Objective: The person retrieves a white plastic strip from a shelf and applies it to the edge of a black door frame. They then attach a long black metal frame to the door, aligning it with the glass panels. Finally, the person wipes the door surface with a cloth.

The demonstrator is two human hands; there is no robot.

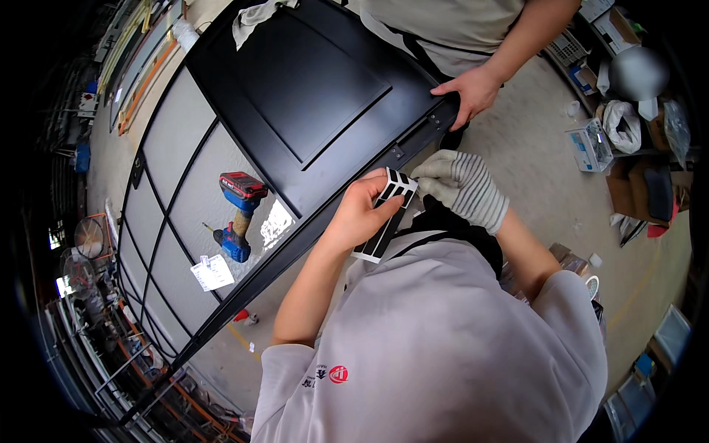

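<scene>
My left hand point(360, 213) is bare and grips a long black-and-white piece point(382, 235), with white lines between its black strips; its exact kind cannot be told. My right hand point(464, 186), in a white knit glove with grey stripes, has its fingers pinched together beside the piece's upper end. Whatever lies between those fingertips is too small to make out. Both hands are just off the edge of a black-framed door point(325, 81) with glass panes, which lies flat. On its glass rests a red-and-blue cordless drill point(239, 214) with a bit fitted.
Across the door, a co-worker's hand point(476, 92) rests on the frame's end. A paper label point(212, 272) is on the glass, and a pale cloth point(260, 18) hangs over the far edge. Shelves with boxes and a clear plastic bin point(589, 146) stand at the right.
</scene>
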